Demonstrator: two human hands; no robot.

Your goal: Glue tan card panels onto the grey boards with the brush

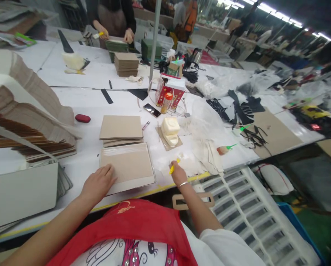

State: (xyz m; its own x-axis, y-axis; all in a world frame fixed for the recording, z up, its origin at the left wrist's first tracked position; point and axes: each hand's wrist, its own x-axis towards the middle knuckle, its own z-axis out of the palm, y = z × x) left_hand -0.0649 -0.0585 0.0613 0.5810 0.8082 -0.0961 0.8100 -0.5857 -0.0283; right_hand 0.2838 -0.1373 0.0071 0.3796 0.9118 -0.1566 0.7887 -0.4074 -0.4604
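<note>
My left hand (100, 181) lies on the left part of a beige cardboard panel (132, 162), fingers stretched out across it. Under this panel shows a larger, pale board with rounded corners. To the right, my right hand (178, 173) is closed around a brush with a yellow handle (171, 169); its head is over the white, glue-smeared table surface. Just behind that hand, a cream plastic container (170, 129) rests on a small piece of cardboard. A stack of similar cardboard panels (121, 127) sits directly beyond the panel under my left hand.
Grey boards (24, 195) are piled at the left, before a tall stack of brown cut pieces (35, 111). A phone (152, 110), a red case (82, 118) and a glue bottle (223, 149) lie around. A white slatted rack (243, 207) is at right. Across stands a co-worker (114, 22).
</note>
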